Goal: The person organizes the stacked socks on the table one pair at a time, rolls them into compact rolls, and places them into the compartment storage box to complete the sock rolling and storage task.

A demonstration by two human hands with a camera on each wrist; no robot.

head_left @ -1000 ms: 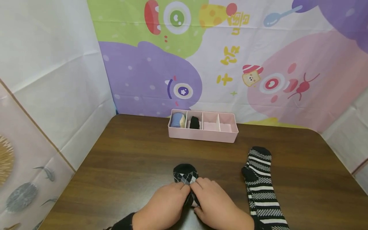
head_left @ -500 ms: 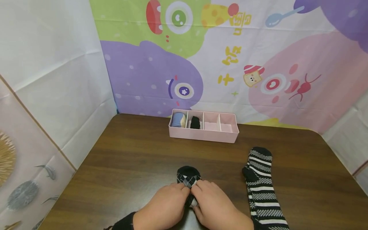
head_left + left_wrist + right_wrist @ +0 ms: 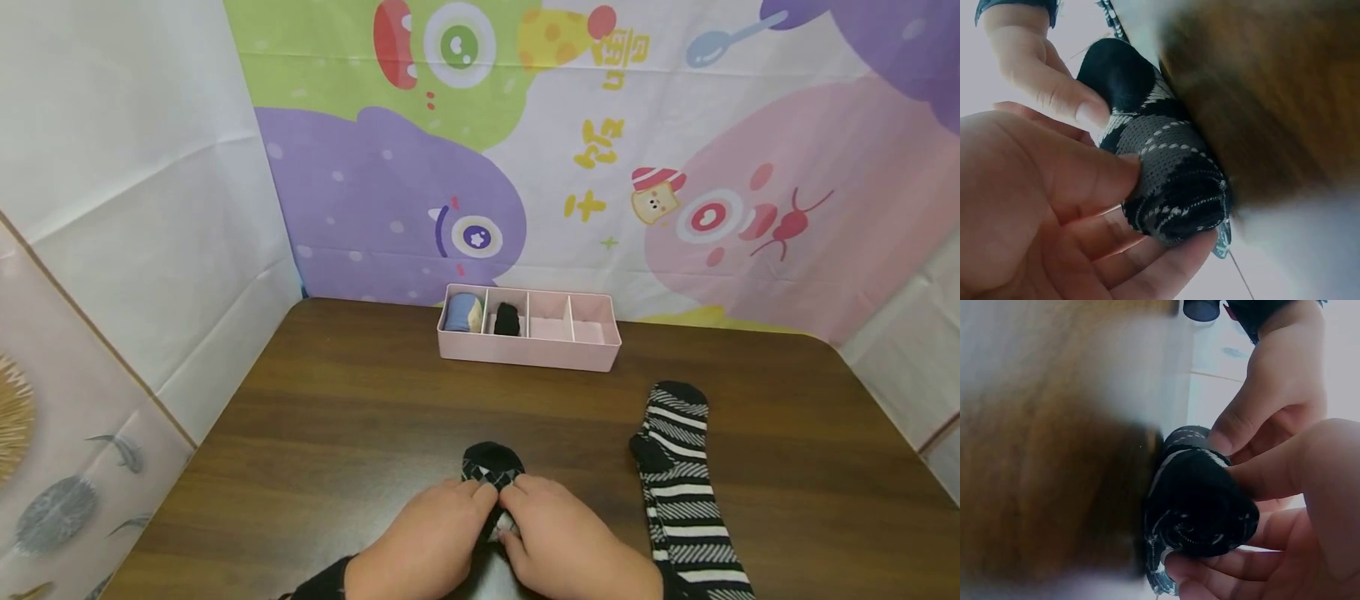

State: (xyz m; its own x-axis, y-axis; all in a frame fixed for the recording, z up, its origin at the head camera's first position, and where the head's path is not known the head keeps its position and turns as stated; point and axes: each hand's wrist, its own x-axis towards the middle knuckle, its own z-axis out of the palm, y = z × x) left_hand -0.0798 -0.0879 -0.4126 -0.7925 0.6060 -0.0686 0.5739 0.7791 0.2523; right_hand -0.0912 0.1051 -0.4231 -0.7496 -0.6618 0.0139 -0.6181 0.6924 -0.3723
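Observation:
A black, grey and white argyle sock point(image 3: 492, 457) is partly rolled up near the front of the table. My left hand point(image 3: 423, 529) grips the roll from the left, its thumb on top and fingers around the end in the left wrist view. From the right, my right hand point(image 3: 566, 533) holds the other side of the same roll point(image 3: 1200, 500), whose spiral end shows in the right wrist view. The black toe end lies flat beyond my fingertips. Much of the roll is hidden under both hands in the head view.
A black-and-white striped sock point(image 3: 686, 483) lies flat at the right. Toward the back stands a pink box point(image 3: 528, 352) with compartments; a blue roll point(image 3: 460, 313) and a black roll point(image 3: 507, 320) sit in its two left ones. A printed cloth point(image 3: 397, 200) hangs behind the table.
The sock's toe end has drawn closer to my hands, and less of the argyle pattern shows beyond the fingers. Both hands stay in nearly the same place.

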